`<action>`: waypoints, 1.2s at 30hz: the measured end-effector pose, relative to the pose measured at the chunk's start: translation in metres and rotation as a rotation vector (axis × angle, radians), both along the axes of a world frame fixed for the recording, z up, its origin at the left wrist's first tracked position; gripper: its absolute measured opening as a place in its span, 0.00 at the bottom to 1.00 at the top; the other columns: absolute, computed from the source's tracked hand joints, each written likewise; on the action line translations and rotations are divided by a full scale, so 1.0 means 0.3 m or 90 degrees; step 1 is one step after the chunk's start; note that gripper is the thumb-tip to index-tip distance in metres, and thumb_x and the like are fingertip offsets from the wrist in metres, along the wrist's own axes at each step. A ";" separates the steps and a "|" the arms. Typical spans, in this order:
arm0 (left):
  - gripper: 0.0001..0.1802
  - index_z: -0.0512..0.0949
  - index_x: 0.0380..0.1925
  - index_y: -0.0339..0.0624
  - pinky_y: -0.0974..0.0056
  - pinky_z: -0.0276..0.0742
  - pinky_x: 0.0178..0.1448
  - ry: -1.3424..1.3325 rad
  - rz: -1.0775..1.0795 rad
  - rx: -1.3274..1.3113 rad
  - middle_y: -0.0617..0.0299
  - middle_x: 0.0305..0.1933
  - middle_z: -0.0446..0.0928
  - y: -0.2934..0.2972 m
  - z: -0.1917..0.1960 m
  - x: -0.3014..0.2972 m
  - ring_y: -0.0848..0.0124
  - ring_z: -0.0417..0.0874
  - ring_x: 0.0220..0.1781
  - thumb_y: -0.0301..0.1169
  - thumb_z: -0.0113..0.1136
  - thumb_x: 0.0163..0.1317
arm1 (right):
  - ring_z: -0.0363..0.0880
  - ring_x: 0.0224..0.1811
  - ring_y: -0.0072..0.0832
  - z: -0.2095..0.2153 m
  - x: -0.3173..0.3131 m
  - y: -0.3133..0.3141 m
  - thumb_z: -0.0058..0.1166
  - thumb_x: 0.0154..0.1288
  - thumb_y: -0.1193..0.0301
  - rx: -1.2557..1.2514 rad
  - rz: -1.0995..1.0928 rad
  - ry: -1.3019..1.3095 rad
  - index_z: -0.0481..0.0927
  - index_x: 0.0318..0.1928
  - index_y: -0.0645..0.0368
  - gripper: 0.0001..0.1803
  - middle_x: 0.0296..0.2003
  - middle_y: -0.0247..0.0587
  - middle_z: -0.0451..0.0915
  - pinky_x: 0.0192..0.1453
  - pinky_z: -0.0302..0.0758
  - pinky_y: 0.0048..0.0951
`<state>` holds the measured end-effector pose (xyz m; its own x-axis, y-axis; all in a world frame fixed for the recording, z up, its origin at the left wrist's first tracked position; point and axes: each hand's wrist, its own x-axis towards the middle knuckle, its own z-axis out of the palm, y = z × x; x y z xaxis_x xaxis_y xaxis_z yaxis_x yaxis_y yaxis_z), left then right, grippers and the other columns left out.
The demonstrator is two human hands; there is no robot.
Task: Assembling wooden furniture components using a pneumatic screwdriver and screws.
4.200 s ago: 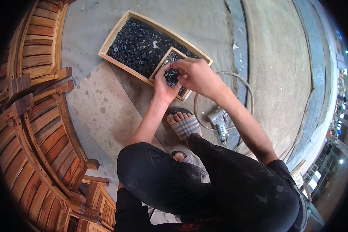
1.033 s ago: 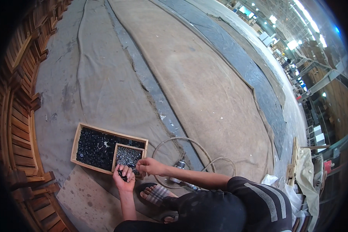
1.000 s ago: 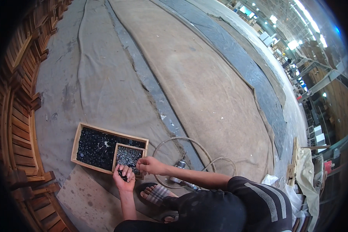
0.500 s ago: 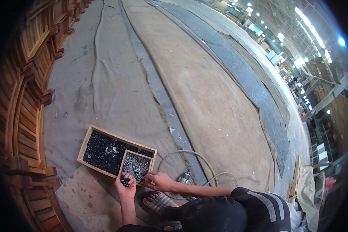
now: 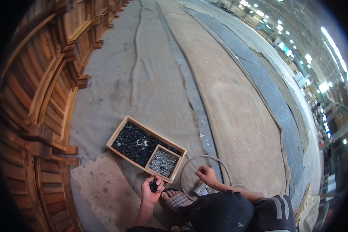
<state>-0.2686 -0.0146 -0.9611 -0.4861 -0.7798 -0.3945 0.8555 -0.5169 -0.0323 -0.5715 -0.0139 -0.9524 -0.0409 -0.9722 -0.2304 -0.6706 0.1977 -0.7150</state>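
Observation:
Beside the near corner of a wooden box (image 5: 117,146), my left hand (image 5: 148,196) is closed around several small black pieces (image 5: 153,186). My right hand (image 5: 207,176) is off to the right of the box with its fingers curled; what they hold, if anything, is hidden. Just under that hand lies a silver power tool (image 5: 200,189), partly covered by my arm. Small black round pieces (image 5: 131,141) fill the larger part of the box. A smaller wooden tray (image 5: 168,148) in its right end holds many small silver screws (image 5: 163,161).
A pale hose (image 5: 189,159) loops on the floor around the tool. My foot in a checked slipper (image 5: 178,200) is close to the box. Slatted wooden furniture (image 5: 38,127) lines the left side. Long fabric sheets (image 5: 220,96) cover the floor, with a spotted board (image 5: 104,185) near me.
My right hand has left the screw tray and moved right, over the power tool. My left hand still holds the black pieces beside the box. The whole view has shifted.

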 end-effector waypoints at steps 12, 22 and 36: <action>0.13 0.77 0.37 0.36 0.70 0.63 0.25 -0.067 -0.058 0.070 0.63 0.23 0.68 0.406 -0.005 0.325 0.72 0.68 0.23 0.33 0.48 0.62 | 0.81 0.21 0.37 -0.132 0.248 -0.168 0.54 0.64 0.54 0.517 -0.070 -0.367 0.77 0.44 0.66 0.24 0.28 0.48 0.81 0.22 0.80 0.33; 0.13 0.77 0.35 0.35 0.70 0.59 0.23 -0.208 0.166 0.119 0.66 0.21 0.67 0.687 0.186 0.307 0.75 0.64 0.20 0.33 0.49 0.63 | 0.79 0.20 0.37 -0.228 0.317 -0.143 0.51 0.62 0.55 0.400 -0.168 -0.373 0.76 0.37 0.64 0.21 0.25 0.46 0.78 0.20 0.79 0.38; 0.12 0.78 0.32 0.33 0.73 0.55 0.16 -0.257 0.206 -0.037 0.70 0.14 0.60 0.947 0.409 0.206 0.80 0.60 0.15 0.28 0.46 0.60 | 0.79 0.22 0.27 -0.297 0.049 -0.473 0.48 0.66 0.40 0.362 0.085 -0.269 0.76 0.44 0.61 0.32 0.28 0.42 0.80 0.18 0.72 0.24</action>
